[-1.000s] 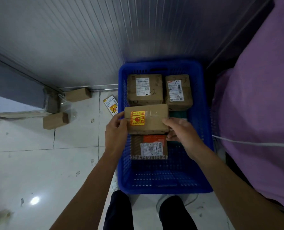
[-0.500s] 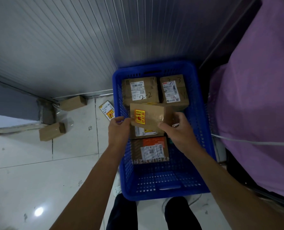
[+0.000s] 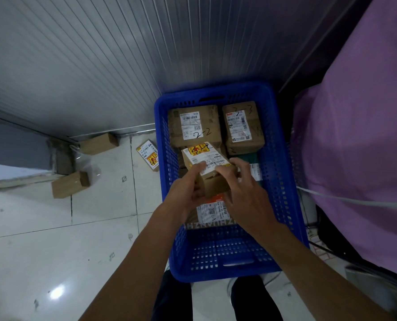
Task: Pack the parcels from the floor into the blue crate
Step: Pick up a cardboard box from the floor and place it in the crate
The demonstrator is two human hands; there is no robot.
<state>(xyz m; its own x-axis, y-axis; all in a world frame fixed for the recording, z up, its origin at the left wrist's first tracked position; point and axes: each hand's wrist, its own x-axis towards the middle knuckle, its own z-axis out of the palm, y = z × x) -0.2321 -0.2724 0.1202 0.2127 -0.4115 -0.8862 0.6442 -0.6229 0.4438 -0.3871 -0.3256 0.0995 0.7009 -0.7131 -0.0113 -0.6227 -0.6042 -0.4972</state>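
A person looks down at a blue crate (image 3: 283,181) standing on a pale tiled floor (image 3: 53,239), with both bare arms reaching forward over it. The left hand (image 3: 183,193) and the right hand (image 3: 246,193) together grip a small cardboard parcel (image 3: 212,172) above the middle of the crate. The left hand's fingers curl closed around the parcel's 9 o'clock side, thumb on top; the right hand wraps its 3 o'clock side, fingers bent over the upper edge. The parcel is tilted, its top face showing a white shipping label and a yellow and red sticker. Inside the crate, at 12 o'clock from the held parcel, lie two labelled cardboard boxes side by side: one hand-marked "2-2" (image 3: 194,126) and, just beside it at 3 o'clock, one marked "3-3" (image 3: 242,126). Below the hands, at 6 o'clock, a box with an orange patch and white label (image 3: 210,213) rests on the crate's bottom. Out on the floor at 9 o'clock from the crate lie three more parcels: a labelled one with a yellow sticker (image 3: 149,154) just beside the crate wall, a plain brown box (image 3: 99,143) against the ribbed metal wall (image 3: 77,54), and another brown box (image 3: 70,184) nearer the viewer. At 3 o'clock, purple fabric (image 3: 359,147) fills the frame's edge.
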